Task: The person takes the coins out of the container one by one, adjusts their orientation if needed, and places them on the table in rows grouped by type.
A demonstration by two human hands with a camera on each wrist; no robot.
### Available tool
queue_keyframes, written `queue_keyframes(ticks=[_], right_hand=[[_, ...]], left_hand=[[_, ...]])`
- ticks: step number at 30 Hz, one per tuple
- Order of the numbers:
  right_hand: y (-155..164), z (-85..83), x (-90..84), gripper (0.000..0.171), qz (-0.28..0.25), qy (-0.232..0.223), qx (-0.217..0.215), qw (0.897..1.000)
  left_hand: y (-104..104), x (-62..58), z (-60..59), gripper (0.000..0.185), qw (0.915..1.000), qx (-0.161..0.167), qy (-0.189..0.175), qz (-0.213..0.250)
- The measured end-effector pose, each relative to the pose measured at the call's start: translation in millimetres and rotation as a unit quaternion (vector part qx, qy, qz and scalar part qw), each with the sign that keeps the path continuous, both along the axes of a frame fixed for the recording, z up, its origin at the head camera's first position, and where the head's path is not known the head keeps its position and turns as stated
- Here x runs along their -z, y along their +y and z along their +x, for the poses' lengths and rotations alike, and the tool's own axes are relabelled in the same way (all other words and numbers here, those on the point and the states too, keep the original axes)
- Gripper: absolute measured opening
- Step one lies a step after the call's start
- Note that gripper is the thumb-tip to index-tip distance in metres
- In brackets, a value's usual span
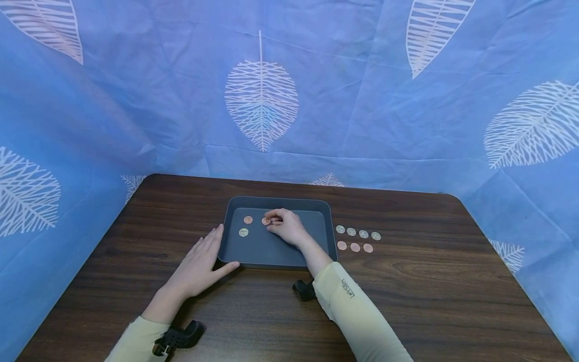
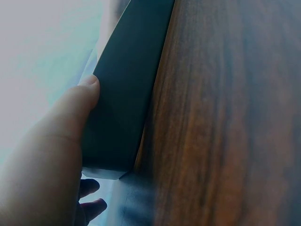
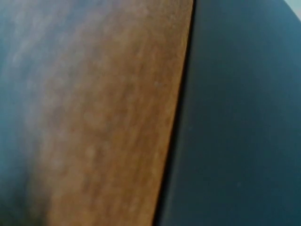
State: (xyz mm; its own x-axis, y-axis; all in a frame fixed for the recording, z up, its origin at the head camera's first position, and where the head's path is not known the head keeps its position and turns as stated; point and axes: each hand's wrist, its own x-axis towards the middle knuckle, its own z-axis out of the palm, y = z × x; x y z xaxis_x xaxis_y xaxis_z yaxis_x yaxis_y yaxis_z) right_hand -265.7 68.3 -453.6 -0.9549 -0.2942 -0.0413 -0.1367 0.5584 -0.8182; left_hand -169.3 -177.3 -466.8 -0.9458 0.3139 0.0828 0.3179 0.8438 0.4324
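Nearest the camera, two pale-yellow sleeves were seen over the dark wood-grain surface, each w/ a black wrist-mounted camera strapped below.

The left hand was laid flat, fingers straight, against the tray's left wall, thumb along the near-left corner; nothing was grasped. In the left wrist view the thumb was seen pressed to the tray's outer wall.

The dark grey tray was set approx. mid-surface, long side facing the person. The right wrist view was blurred: only tray wall and wood could be made out.

Inside the tray, the right hand was held w/ fingers curled, and a copper coin was pinched at the fingertips, low over the tray floor toward the far side; whether it touched the floor could not be told. Just left of it, a second copper coin lay flat, and a silver coin lay nearer, toward the left wall.

Right of the tray, on the bare surface, two short rows were laid out: three copper coins in the near row, four silver coins in the far row, apart from each other and close beside the tray.

Beyond and at both sides, a blue cloth w/ white leaf prints was hung as backdrop.
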Motion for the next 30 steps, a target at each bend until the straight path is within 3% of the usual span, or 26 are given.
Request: queue_keyframes(ticks=[7, 30], right_hand=[[-3.0, -0.4, 0.8, 0.021, 0.015, 0.010, -0.003, 1.000], [-2.7, 2.4, -1.5, 0.013, 0.045, 0.026, -0.039, 0.998]], left_hand=[[-0.1, 0.2, 0.2, 0.104, 1.0000, 0.001, -0.002, 0.002], [-0.3, 1.4, -1.5, 0.104, 0.9999, 0.005, 0.009, 0.006]])
